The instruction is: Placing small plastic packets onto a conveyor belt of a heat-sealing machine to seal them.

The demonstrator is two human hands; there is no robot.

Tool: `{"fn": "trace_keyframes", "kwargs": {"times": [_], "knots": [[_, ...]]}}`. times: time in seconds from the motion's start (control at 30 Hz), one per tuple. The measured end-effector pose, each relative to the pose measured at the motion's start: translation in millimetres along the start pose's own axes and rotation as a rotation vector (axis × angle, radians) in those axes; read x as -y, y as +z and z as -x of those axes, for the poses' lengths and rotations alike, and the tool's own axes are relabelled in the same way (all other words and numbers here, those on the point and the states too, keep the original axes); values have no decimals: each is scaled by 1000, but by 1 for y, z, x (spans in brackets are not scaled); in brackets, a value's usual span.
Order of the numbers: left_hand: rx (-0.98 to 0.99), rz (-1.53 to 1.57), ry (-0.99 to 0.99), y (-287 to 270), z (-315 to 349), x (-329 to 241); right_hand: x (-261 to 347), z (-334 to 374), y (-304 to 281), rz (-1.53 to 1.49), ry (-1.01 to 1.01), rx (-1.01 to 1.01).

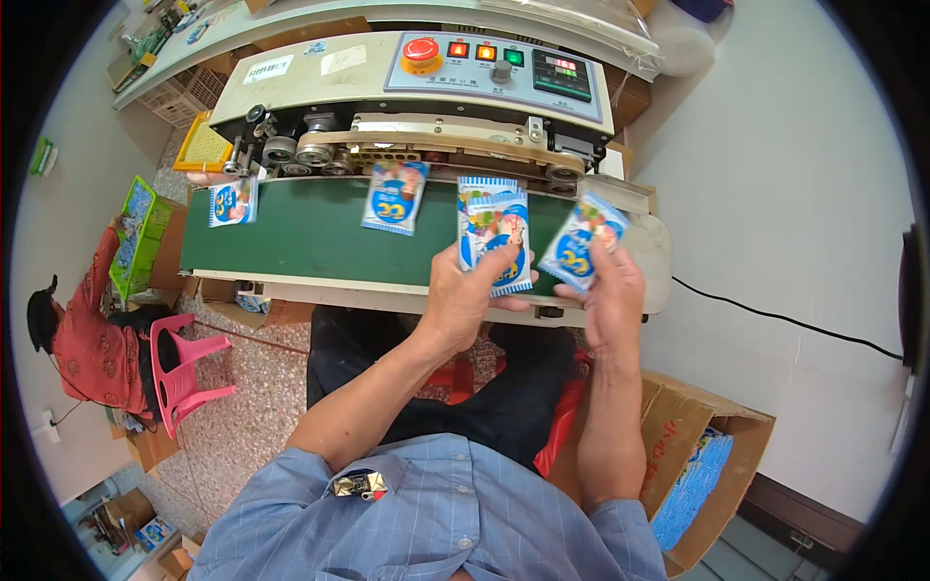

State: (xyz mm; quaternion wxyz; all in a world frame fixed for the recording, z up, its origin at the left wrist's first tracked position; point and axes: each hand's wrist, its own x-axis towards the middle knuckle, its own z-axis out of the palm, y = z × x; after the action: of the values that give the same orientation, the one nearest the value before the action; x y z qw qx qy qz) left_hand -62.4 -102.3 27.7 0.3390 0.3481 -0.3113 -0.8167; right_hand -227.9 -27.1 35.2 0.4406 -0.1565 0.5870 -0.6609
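Packets (pixel 394 198): three visible in hands (pixel 461 298), two on belt (pixel 305 228).

You are in a packing workshop: packets (pixel 395 198) on the green belt (pixel 291 232) of a sealing machine (pixel 291 97), open carton (pixel 668 412) near right.

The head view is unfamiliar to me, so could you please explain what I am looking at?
There is no robot: a wide fisheye camera, worn on the head by a person, looks down, so edges bend near the rim. The bare left hand holds overlapping blue-and-white packets; the bare right hand holds a single packet. Beyond them stands a cream machine with rollers, a control panel and a green belt. At the belt are a middle packet and a left-end packet.
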Motion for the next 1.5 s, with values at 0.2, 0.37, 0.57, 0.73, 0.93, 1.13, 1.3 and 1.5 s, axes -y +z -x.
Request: {"fn": "trace_keyframes", "kwargs": {"times": [0.2, 0.37, 0.57, 0.73, 0.93, 1.13, 1.3, 1.5], "knots": [[-42, -52, -31, -3, -2, -10, 6, -47, -7, 190, 9, -73], [-91, -85, -20, -3, -3, -14, -2, -57, 24, 261, 92, 75], [-96, -137, 9, 0, -4, -6, -2, -16, 34, 100, 23, 183], [20, -116, 45, 8, -1, 1, -13, 4, 14, -35, 43, 231], [-37, -56, 13, 1, -5, -3, 8, -21, -13, 119, -71, -84], [-55, -50, 21, 2, -5, -9, 4, -54, 4, 234, 56, 32], [-85, -13, 53, 5, -6, -7, -5, -48, 24, 265, 69, 86], [-56, -19, 69, 11, -3, 9, -19, 3, 32, 17, 25, 290]]}}
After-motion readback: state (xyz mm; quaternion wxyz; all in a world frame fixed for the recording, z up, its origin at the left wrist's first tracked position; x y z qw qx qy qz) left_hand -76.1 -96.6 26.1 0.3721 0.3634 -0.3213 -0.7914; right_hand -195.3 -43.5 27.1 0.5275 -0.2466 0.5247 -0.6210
